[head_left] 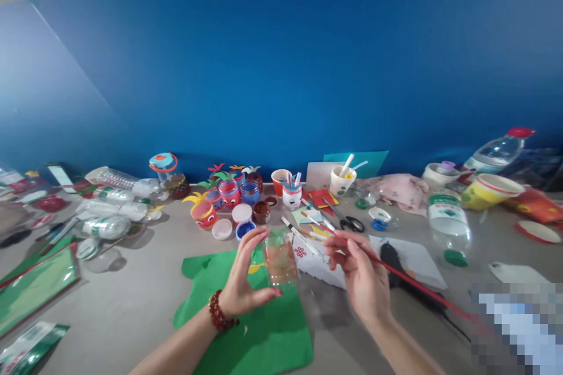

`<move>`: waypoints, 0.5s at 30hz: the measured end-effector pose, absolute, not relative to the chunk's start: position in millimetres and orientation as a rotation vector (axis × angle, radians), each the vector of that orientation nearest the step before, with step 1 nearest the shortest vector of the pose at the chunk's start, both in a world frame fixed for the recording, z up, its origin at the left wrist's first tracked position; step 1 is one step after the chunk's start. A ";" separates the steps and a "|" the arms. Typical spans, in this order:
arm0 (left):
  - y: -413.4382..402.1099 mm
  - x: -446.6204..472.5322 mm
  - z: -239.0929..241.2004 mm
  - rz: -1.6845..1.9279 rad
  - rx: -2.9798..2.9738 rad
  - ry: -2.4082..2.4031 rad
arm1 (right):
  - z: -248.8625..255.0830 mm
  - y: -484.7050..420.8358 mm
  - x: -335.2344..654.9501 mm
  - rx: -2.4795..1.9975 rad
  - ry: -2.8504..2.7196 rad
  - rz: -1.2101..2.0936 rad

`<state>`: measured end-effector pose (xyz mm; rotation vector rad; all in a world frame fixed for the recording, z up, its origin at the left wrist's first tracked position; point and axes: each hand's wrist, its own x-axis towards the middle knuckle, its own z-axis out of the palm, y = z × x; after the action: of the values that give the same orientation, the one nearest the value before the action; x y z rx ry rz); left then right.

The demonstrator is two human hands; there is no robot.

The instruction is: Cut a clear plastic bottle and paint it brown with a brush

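Note:
My left hand (pixel 241 284), with a beaded bracelet on its wrist, holds a clear plastic cup-like piece (pixel 281 261) between fingers and thumb. Patchy reddish paint covers part of its wall. Below it lies a green sheet (pixel 259 328) with uneven edges. In my right hand (pixel 365 281) is a long, thin paintbrush (pixel 413 279) with a red handle, pinched between the fingers. Its front end points up and left, behind the plastic piece, and looks apart from it. Open paint pots, one blue (pixel 245 228) and one brown (pixel 261 211), stand beyond my left hand.
Small decorated face cups (pixel 203 215) stand behind the paints. Black-handled scissors (pixel 352 224), markers (pixel 301 235) and a black glue gun (pixel 396 266) lie toward the right. Several clear bottles (pixel 107 227) lie at left; an upturned bottle (pixel 448 225) stands at right. A blue panel (pixel 281 70) closes the back.

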<state>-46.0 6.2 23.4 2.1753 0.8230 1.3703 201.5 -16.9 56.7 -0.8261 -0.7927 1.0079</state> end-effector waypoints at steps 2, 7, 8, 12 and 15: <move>4.9 -43.5 22.3 1.361 2.059 0.749 | 51.1 -18.3 201.3 -0.821 -0.919 0.990; -0.1 -35.8 25.2 1.357 1.777 0.548 | 43.1 -20.7 203.9 -0.757 -1.323 1.035; -1.7 -34.6 26.9 1.343 1.727 0.536 | 41.7 -20.7 204.0 -0.691 -1.385 1.041; -8.4 -31.3 33.2 1.282 1.541 0.538 | 36.7 -22.3 201.1 -0.576 -1.566 1.058; -12.4 -29.2 35.1 1.246 1.436 0.555 | 37.4 -26.8 195.6 -0.599 -1.630 1.030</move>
<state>-29.2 -12.4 35.1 1.4361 0.5547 1.2458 195.6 -26.8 37.4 -0.5988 -1.6304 1.0296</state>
